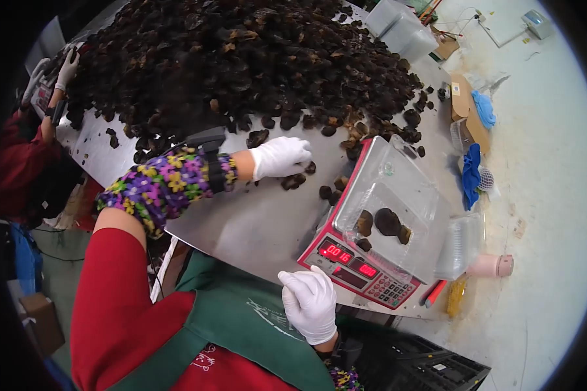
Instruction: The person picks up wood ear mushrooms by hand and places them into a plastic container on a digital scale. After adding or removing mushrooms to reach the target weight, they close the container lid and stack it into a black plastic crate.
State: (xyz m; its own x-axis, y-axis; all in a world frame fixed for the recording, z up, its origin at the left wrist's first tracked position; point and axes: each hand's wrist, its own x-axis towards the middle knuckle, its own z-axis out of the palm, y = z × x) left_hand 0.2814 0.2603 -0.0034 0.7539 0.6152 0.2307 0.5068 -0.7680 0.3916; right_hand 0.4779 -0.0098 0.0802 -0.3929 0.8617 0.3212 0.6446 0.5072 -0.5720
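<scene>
My left hand (279,158), in a white glove, reaches over the metal table with its fingers curled together. Just under its fingertips lie a few dark brown, dried mushroom-like pieces (293,181). Whether the fingers hold one is hidden. My right hand (310,305), also gloved in white, is closed in front of the scale's keypad, and its fingers hide whatever may be inside. The red digital scale (325,236) shows 0.016 on its lit display. On its pan sits a clear plastic tray (419,229) with several dark pieces (387,221) in it.
A large heap of dark pieces (241,58) covers the far part of the table (222,218). Clear plastic containers (404,32) stand at the far right. A red-handled tool (436,293) and a pink cup (492,265) are beside the scale. Another person's gloved hand (68,68) is at upper left.
</scene>
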